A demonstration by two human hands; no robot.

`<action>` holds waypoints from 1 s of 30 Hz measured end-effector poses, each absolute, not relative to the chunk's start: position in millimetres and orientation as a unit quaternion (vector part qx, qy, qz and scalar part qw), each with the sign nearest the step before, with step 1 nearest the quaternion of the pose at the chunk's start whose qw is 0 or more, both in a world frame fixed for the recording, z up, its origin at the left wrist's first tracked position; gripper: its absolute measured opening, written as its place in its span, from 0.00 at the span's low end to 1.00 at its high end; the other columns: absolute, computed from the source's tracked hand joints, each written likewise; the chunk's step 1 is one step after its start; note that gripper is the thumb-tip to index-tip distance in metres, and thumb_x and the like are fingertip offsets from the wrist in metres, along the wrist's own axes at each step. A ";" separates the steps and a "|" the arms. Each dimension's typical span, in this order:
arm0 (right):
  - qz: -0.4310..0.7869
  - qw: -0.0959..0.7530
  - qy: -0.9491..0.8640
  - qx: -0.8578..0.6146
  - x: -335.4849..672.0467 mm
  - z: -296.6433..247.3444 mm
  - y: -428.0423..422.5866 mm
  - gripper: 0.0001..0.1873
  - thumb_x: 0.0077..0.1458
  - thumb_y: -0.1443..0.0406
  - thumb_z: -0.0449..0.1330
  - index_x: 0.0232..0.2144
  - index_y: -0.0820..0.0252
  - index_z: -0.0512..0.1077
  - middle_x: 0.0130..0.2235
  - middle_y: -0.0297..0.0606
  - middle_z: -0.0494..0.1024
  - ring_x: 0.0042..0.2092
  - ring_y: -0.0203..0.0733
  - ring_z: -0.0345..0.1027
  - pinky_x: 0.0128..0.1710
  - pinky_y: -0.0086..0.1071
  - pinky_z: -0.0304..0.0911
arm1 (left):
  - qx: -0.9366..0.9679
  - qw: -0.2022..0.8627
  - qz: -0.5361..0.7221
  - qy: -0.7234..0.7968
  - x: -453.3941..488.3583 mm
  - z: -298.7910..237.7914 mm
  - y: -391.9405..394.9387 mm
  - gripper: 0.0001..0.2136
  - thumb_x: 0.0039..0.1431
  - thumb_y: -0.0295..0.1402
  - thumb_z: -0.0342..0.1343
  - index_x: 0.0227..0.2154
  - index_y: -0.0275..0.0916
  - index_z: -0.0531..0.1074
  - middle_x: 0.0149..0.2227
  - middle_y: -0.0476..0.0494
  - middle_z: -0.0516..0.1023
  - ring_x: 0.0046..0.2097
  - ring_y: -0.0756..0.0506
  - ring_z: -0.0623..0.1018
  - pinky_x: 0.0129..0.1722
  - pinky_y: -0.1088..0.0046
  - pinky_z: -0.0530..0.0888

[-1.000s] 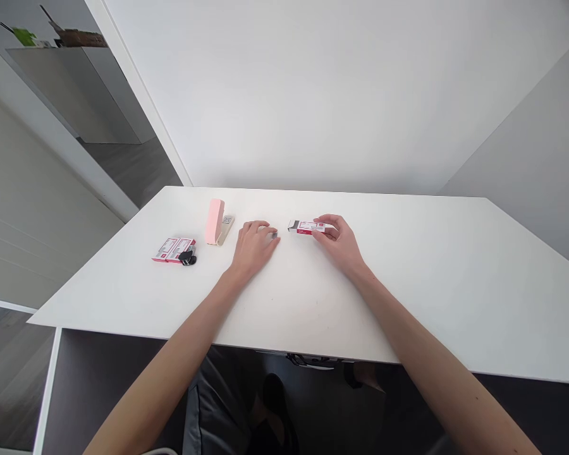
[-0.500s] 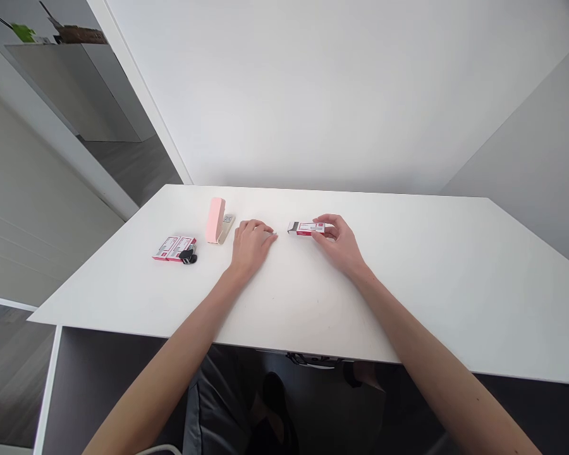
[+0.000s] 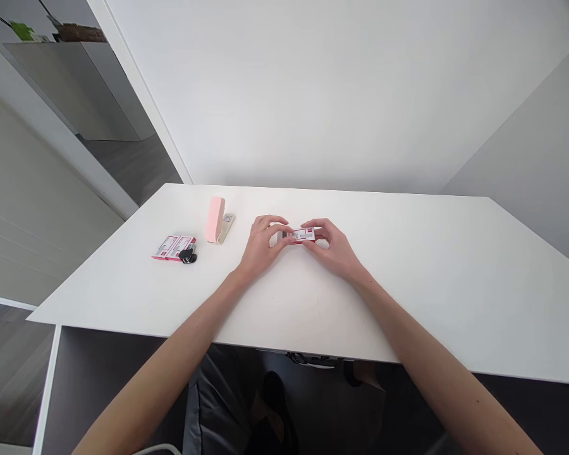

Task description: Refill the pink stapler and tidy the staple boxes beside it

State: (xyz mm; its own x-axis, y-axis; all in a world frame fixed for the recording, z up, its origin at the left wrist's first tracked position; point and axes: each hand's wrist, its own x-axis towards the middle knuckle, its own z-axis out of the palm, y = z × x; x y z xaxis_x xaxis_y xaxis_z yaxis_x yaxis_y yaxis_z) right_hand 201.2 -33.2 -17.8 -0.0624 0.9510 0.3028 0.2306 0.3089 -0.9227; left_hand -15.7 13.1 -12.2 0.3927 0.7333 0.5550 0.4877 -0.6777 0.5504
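Note:
A small white and red box (image 3: pixel 306 234), which looks like a staple box, is between my two hands over the middle of the white table. My right hand (image 3: pixel 332 248) grips its right end, with the thumb in front and the fingers behind. The thumb and fingers of my left hand (image 3: pixel 264 245) close around the left end and partly hide it. Any small thing in the left fingertips cannot be made out. Left of my hands stands a pink stapler (image 3: pixel 215 219) with its top raised from a cream base.
Flat white and red boxes (image 3: pixel 173 246) lie side by side on the left of the table (image 3: pixel 431 284). A small black object (image 3: pixel 188 255) rests against their right corner. A white wall (image 3: pixel 313 95) rises behind the table.
My left hand has moved right to the box's left end, and its fingers now close there. My right hand has brought the box slightly left and nearer to me.

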 end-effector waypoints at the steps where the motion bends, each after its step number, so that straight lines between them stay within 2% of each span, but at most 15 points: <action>1: 0.363 0.501 -0.637 -0.460 201.0 -17.8 -33.5 0.18 0.61 0.57 0.66 0.52 0.48 0.72 0.57 0.39 0.78 0.50 0.49 0.77 0.52 0.47 0.72 | 0.824 0.152 0.400 0.373 -15.8 -13.3 13.4 0.05 0.68 0.38 0.62 0.43 0.48 0.81 0.54 0.45 0.79 0.60 0.40 0.71 0.63 0.56 0.70; 14: 0.379 0.522 -0.612 -0.457 204.3 -15.6 -31.0 0.18 0.61 0.55 0.67 0.50 0.50 0.71 0.59 0.40 0.78 0.54 0.49 0.77 0.57 0.47 0.70 | 0.791 0.153 0.377 0.457 -21.1 -10.8 16.7 0.07 0.69 0.39 0.61 0.44 0.46 0.81 0.51 0.44 0.79 0.58 0.39 0.72 0.59 0.57 0.71; 19: 0.406 0.534 -0.588 -0.452 204.0 -12.0 -32.3 0.20 0.59 0.53 0.69 0.49 0.50 0.71 0.60 0.40 0.77 0.56 0.49 0.77 0.58 0.47 0.71 | 0.782 0.170 0.398 0.449 -19.7 -4.4 13.0 0.11 0.69 0.41 0.59 0.49 0.47 0.79 0.53 0.43 0.79 0.59 0.40 0.74 0.59 0.59 0.71; 22: 0.425 0.544 -0.567 -0.449 205.0 -8.4 -33.6 0.19 0.59 0.54 0.69 0.49 0.49 0.71 0.61 0.40 0.77 0.56 0.49 0.77 0.58 0.48 0.71 | 0.741 0.243 0.433 0.453 -19.0 -1.2 12.3 0.14 0.74 0.45 0.52 0.52 0.44 0.76 0.53 0.43 0.80 0.53 0.43 0.78 0.52 0.64 0.73; 24: 0.437 0.549 -0.556 -0.446 205.7 -6.6 -34.4 0.19 0.59 0.54 0.70 0.48 0.49 0.72 0.61 0.40 0.76 0.56 0.50 0.77 0.59 0.49 0.71 | 0.708 0.319 0.429 0.462 -18.6 0.1 12.3 0.17 0.75 0.48 0.47 0.52 0.43 0.74 0.47 0.43 0.82 0.45 0.45 0.80 0.46 0.66 0.73; 27: 0.456 0.547 -0.554 -0.431 206.4 -6.4 -34.8 0.19 0.58 0.55 0.70 0.49 0.49 0.72 0.61 0.39 0.76 0.56 0.50 0.77 0.60 0.50 0.70 | 0.682 0.416 0.398 0.451 -18.1 1.7 11.8 0.20 0.73 0.52 0.50 0.53 0.42 0.71 0.35 0.47 0.80 0.37 0.47 0.78 0.42 0.68 0.72; 30: 0.467 0.541 -0.564 -0.413 206.4 -8.2 -34.4 0.19 0.58 0.55 0.71 0.49 0.48 0.72 0.61 0.39 0.76 0.57 0.50 0.77 0.60 0.49 0.70 | 0.670 0.462 0.380 0.440 -17.6 3.5 10.6 0.21 0.70 0.52 0.54 0.55 0.42 0.69 0.32 0.49 0.79 0.35 0.47 0.78 0.42 0.69 0.73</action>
State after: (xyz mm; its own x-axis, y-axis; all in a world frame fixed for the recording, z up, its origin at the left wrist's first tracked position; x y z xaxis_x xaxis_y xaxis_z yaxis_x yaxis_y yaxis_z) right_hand 206.4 -34.4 -8.2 -0.0727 0.9717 0.2246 -0.0396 0.2222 -0.9742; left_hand -17.6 10.6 3.5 0.3233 0.9407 0.1024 0.2388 -0.1859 0.9531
